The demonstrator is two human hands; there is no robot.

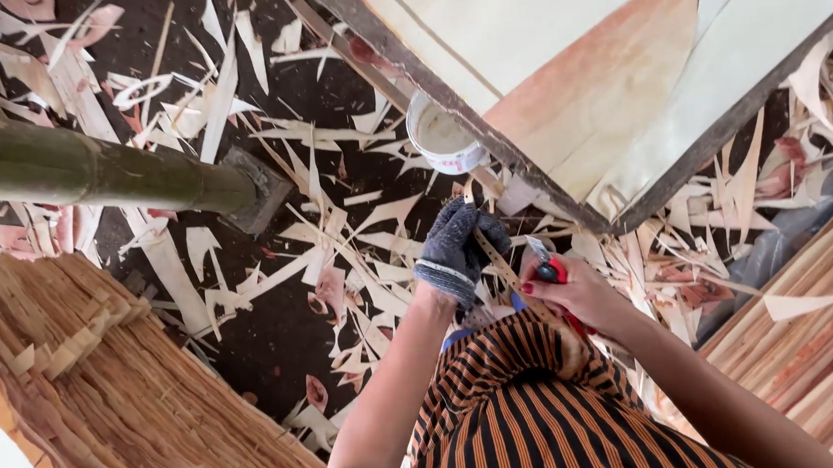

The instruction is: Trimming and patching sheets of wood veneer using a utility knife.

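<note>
Two hands on one thin wooden strip (501,265), and we were right over it!

Our gloved left hand (458,246) was wrapped around the strip's upper end, fingers curled tight, while our bare right hand (574,292) gripped a red-handled knife (545,263) with its blade set against the strip just beside the glove. The strip ran slanting between both hands, above our striped cloth (533,400). A white cup (441,134) sat among pale shavings (340,239) beyond.

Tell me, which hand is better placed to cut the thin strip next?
Probably the right hand: it is bare and already grips the red-handled knife with the blade against the strip. The gloved left hand is busy holding the strip steady.
</note>
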